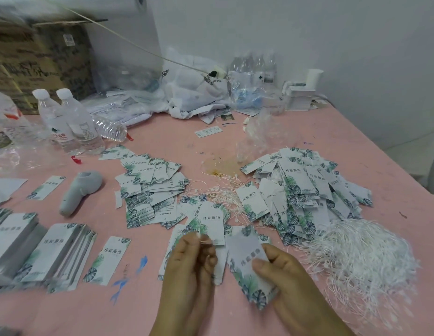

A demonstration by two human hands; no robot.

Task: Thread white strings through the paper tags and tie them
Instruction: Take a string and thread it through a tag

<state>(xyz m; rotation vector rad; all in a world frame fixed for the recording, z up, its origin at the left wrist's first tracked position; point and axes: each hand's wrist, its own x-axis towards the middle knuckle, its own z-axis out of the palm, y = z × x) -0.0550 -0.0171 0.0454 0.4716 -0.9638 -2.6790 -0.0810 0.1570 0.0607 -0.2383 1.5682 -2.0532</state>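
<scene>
I see the left hand (189,267) pinching a string end (204,240) between its fingertips. The right hand (281,275) grips a leaf-printed tag (250,265) by thumb and fingers, low at centre over the pink table (235,132). A tangled string pile (364,253) lies just right.

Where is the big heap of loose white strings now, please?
The heap of white strings lies on the pink table at the right, beside the right hand and below the right tag pile.
</scene>
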